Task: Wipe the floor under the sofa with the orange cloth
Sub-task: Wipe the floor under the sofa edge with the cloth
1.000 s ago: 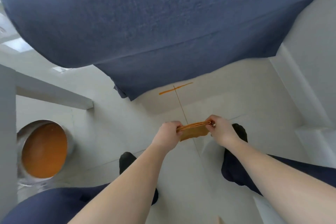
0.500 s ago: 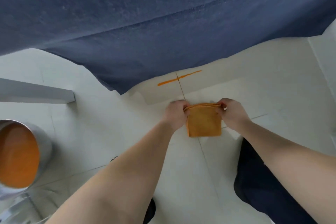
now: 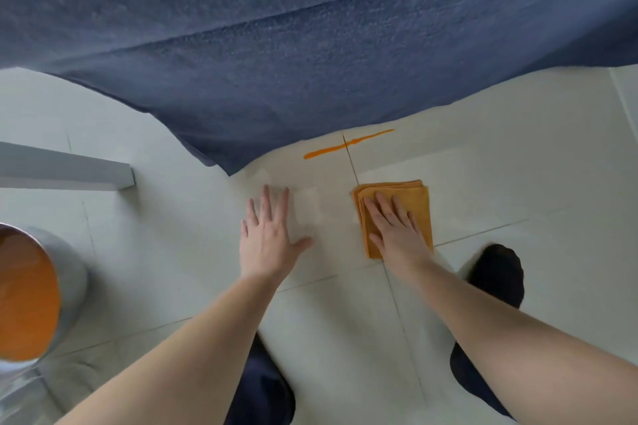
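The folded orange cloth (image 3: pixel 416 205) lies flat on the pale tiled floor (image 3: pixel 518 183), just in front of the blue sofa (image 3: pixel 310 45) that fills the top of the view. My right hand (image 3: pixel 397 233) presses palm-down on the cloth's near left part, fingers spread. My left hand (image 3: pixel 267 238) rests flat on the bare tile to the left of the cloth, fingers apart and holding nothing. An orange streak (image 3: pixel 345 148) marks the floor at the sofa's lower edge, beyond the cloth.
A metal bucket (image 3: pixel 74 272) with an orange inside stands at the left edge. A white bar (image 3: pixel 69 172) lies along the floor at the left. My foot in a black sock (image 3: pixel 497 272) is right of my right arm.
Both hands held the cloth in the air by its top edge; now it lies on the floor under my right palm, and my left hand has let go and moved left onto the tile.
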`<state>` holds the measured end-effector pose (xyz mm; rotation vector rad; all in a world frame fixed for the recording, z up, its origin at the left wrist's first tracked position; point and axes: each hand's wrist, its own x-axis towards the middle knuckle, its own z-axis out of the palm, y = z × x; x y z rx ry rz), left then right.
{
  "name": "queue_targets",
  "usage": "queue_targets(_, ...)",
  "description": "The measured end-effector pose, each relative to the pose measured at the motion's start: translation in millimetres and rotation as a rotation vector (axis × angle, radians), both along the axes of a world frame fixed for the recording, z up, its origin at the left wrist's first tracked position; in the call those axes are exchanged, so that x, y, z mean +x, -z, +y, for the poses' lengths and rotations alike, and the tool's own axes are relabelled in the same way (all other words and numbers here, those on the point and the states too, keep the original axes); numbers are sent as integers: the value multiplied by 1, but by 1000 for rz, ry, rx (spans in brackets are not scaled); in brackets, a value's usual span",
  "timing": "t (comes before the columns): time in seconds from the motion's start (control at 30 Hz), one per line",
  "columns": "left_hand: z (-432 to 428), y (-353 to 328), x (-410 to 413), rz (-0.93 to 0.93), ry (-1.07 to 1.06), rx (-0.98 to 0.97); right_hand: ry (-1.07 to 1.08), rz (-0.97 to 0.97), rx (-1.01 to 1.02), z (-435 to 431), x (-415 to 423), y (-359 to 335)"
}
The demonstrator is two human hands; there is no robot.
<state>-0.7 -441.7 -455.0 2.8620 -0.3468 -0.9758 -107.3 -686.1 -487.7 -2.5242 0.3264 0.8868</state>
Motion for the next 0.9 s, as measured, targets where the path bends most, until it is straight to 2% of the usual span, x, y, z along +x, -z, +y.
queue_targets(0.07, 16, 5, -7, 94, -33, 86, -22, 12, -19, 0, -4, 4)
queue_targets(0.17, 23, 11, -13, 171, -71, 96, -34, 20, -39, -9, -3, 7)
queue_targets(0.4, 20, 21, -15, 192, -132, 43, 173, 57, -102, -57, 45, 10)
queue_targets(0.6, 19, 22, -14, 203, -165, 14, 258, 85, -106, -90, 111, 13)
queue_targets(0.77, 21, 22, -14, 188, -171, -2, 239, 101, -137, -91, 146, 11)
queue_targets(0.9, 21, 22, -14, 192, -178, -10, 127, 92, -149, -79, 125, 6)
